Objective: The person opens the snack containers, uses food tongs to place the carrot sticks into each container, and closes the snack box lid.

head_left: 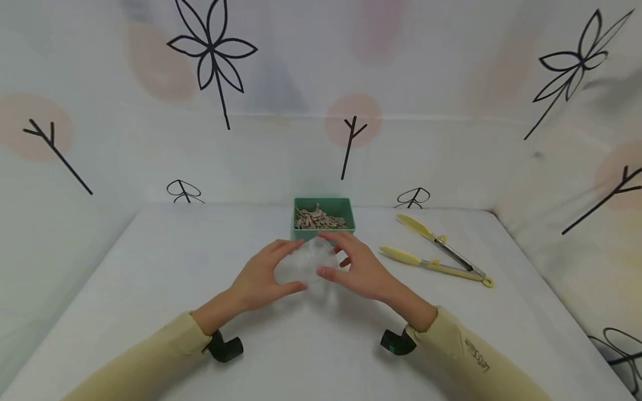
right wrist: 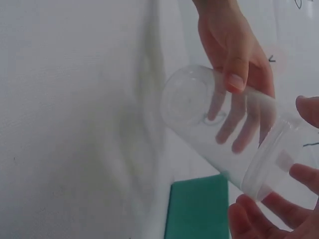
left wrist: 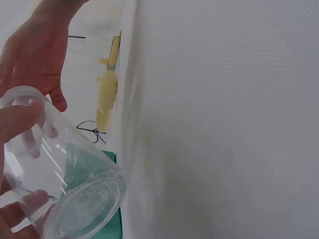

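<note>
A clear plastic jar [head_left: 308,259] is held off the white table between both hands, tilted, with its rim toward the right hand. My left hand [head_left: 257,277] holds the jar's body, thumb on one side and fingers on the other, as the right wrist view shows. Around the rim end curve the thumb and fingers of my right hand [head_left: 363,271]. No contents show through the jar wall [right wrist: 219,134]. Whether a clear lid sits on the rim, I cannot tell.
Behind the jar stands a green box [head_left: 323,201] of brownish, chip-like pieces [head_left: 318,218]. Yellow tongs [head_left: 451,253] with metal arms lie spread on the right of the white table [head_left: 200,245]. A patterned cloth wall [head_left: 281,161] encloses the back and sides.
</note>
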Motion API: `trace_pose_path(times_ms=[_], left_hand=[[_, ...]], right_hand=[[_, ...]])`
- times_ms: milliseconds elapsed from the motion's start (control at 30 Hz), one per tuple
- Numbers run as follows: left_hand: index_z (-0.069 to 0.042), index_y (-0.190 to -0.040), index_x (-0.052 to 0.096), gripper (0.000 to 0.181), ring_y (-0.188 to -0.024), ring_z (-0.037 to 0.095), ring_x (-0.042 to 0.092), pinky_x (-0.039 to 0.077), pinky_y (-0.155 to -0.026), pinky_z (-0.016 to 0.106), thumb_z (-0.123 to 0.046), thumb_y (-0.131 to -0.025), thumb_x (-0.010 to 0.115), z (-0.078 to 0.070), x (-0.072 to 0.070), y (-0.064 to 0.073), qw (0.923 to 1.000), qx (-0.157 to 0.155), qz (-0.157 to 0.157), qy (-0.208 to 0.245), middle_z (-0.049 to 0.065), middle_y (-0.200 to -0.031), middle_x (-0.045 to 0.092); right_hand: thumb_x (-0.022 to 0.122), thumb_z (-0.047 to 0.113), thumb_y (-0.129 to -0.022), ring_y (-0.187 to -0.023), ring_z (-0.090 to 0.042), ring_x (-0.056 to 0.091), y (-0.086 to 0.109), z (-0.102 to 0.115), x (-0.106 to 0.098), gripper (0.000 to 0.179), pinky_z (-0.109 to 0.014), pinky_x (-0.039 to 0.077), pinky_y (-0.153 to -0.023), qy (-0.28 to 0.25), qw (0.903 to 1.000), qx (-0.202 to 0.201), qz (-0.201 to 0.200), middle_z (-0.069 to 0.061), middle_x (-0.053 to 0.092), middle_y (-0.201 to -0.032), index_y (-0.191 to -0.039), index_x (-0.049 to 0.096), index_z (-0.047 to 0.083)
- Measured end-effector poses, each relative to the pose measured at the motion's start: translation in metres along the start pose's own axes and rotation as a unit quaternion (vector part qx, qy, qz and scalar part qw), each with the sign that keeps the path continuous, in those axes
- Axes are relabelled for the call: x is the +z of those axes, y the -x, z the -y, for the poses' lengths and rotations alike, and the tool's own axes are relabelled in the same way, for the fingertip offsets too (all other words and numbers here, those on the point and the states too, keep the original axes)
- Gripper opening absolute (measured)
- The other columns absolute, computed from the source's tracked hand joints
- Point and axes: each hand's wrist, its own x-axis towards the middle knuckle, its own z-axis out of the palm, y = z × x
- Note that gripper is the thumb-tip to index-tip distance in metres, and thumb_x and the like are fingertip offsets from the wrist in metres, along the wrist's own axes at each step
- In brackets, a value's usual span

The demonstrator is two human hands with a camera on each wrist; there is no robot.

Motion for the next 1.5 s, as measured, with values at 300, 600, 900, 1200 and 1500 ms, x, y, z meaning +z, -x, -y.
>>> trace_pose_path(times_ms=[300,600,900,1200,1500], left_hand=[[-0.021,-0.154,0.04,0.091,-0.116,0.026,0.059,0.052,-0.092,0.046,-0.046,-0.078,0.084,-0.001,0.005,-0.001,0.9999,0.014,0.001,-0.001,0.002,-0.137,0.055],[-0.023,-0.15,0.046,0.089,-0.112,0.018,0.062,0.053,-0.091,0.043,-0.041,-0.073,0.089,0.0,-0.001,-0.004,0.9997,0.026,0.002,-0.003,-0.003,-0.134,0.059],[-0.019,-0.142,0.053,0.085,-0.106,0.015,0.061,0.053,-0.088,0.042,-0.035,-0.068,0.091,-0.001,-0.006,-0.007,0.9986,0.025,0.02,0.043,-0.002,-0.126,0.063],[-0.022,-0.137,0.051,0.079,-0.102,0.02,0.063,0.055,-0.084,0.041,-0.026,-0.069,0.091,0.0,-0.008,-0.014,0.9919,0.001,0.075,0.103,0.006,-0.12,0.065],[-0.021,-0.142,0.048,0.081,-0.115,0.021,0.059,0.051,-0.097,0.044,-0.019,-0.073,0.089,0.008,-0.008,-0.012,0.9594,-0.052,0.142,0.238,0.001,-0.126,0.062]], right_hand=[[0.072,0.036,-0.092,-0.102,-0.024,0.059,-0.003,-0.001,0.0,0.065,-0.033,0.058,-0.079,0.014,0.9997,0.02,-0.009,-0.008,0.056,-0.124,-0.15,0.047,0.022],[0.077,0.028,-0.089,-0.099,-0.025,0.056,-0.004,-0.003,0.002,0.06,-0.03,0.058,-0.077,-0.016,0.9997,-0.01,-0.014,-0.014,0.057,-0.12,-0.144,0.055,0.013],[0.078,0.019,-0.087,-0.099,-0.025,0.058,-0.002,-0.007,0.004,0.059,-0.03,0.059,-0.071,-0.041,0.9967,-0.064,-0.03,-0.013,0.058,-0.121,-0.141,0.057,0.009],[0.078,0.01,-0.086,-0.09,-0.033,0.062,0.001,-0.017,0.007,0.059,-0.03,0.059,-0.069,-0.061,0.9917,-0.109,-0.031,-0.016,0.058,-0.121,-0.14,0.057,0.005],[0.078,0.013,-0.085,-0.105,-0.024,0.058,0.004,-0.017,0.004,0.057,-0.035,0.056,-0.074,-0.024,0.98,-0.195,-0.027,-0.01,0.057,-0.128,-0.139,0.06,0.009]])
